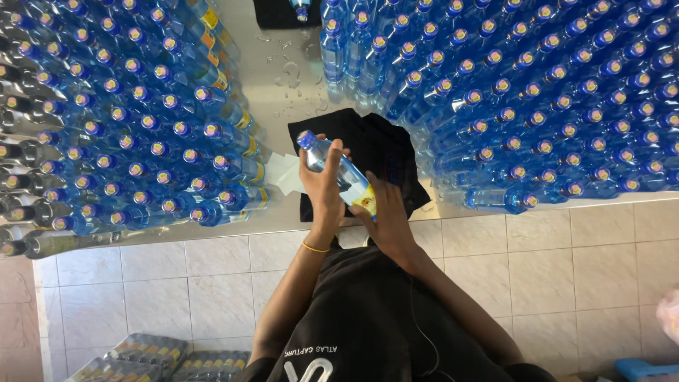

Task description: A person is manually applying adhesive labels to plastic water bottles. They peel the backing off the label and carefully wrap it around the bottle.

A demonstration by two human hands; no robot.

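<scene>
A shiny metal table (283,85) carries everything. Blue bottles (141,127) stand massed on both sides of the hands, with a black cloth (389,148) beneath them.

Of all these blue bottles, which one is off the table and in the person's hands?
The tilted bottle over the black cloth, gripped by left hand and right hand; the others stand in rows.

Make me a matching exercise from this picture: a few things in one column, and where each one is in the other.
Things:
1. bottle
2. black cloth
3. bracelet
4. bottle packs

Places:
A. on the floor, lower left
B. on the left wrist
C. held in both hands
D. spread on the table under the hands

Pairs: 1-C, 2-D, 3-B, 4-A
</scene>
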